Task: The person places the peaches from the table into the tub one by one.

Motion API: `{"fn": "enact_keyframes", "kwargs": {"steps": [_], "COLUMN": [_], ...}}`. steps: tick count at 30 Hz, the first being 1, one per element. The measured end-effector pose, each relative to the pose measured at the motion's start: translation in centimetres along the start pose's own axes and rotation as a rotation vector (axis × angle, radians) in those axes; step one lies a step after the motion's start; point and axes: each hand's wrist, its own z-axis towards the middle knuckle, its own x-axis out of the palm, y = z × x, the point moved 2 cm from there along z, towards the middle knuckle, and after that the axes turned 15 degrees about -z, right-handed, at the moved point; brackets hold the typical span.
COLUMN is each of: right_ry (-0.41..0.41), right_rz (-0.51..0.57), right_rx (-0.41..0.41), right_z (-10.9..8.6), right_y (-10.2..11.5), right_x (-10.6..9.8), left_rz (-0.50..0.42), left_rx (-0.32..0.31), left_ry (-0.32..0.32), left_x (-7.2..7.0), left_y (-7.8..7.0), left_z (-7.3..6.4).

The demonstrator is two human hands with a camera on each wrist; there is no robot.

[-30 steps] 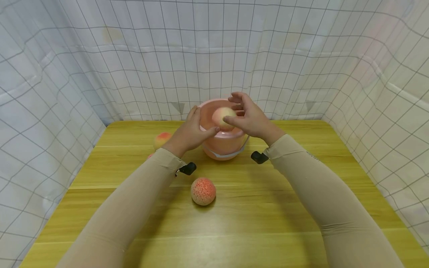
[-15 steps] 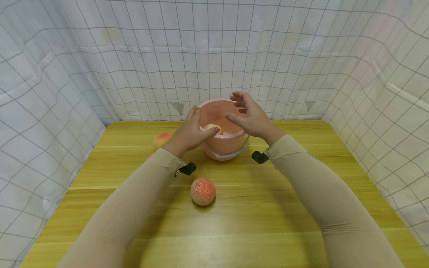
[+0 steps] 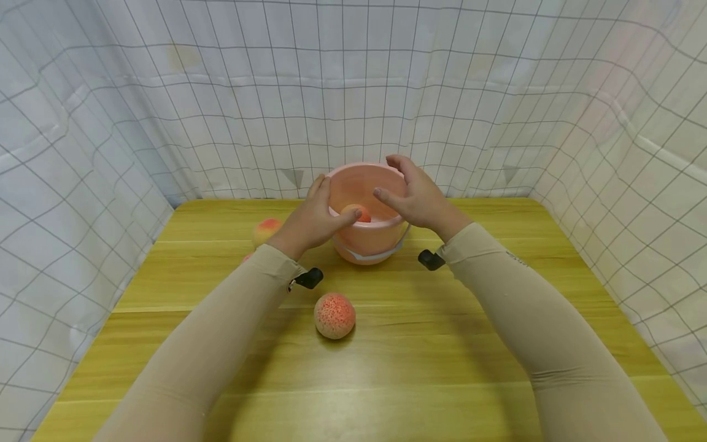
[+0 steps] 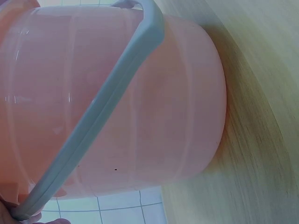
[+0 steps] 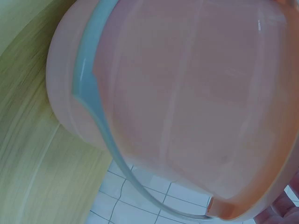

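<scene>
- Left hand (image 3: pixel 312 218) grips a glossy, round-rimmed plastic bucket (image 3: pixel 372 238) near the far edge of the wood-grain surface (image 3: pixel 420 368).
- Right hand (image 3: pixel 424 197): fingers loosely curved, holding nothing.
- Rounded orange peach (image 3: pixel 366 215) inside the bucket.

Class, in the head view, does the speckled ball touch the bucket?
No: bare table shows between the speckled ball and the pink bucket.

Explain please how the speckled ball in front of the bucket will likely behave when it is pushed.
The speckled ball would probably roll easily, since it looks nearly spherical and sits on a flat table. It may not be very slippery, as its surface looks fairly matte.
</scene>
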Motion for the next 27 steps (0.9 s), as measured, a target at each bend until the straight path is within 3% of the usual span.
{"fn": "enact_keyframes", "kwargs": {"steps": [8, 27], "right_ry": [0.022, 0.040], "right_rz": [-0.087, -0.100], "right_rx": [0.015, 0.033], "right_z": [0.0, -0.2], "right_y": [-0.7, -1.7], "right_x": [0.2, 0.5], "left_rz": [0.017, -0.002], "left_rx": [-0.007, -0.013], "left_ry": [0.009, 0.009], "left_x": [-0.1, -0.1], "left_y": [-0.2, -0.2], "left_z": [0.1, -0.2]}}
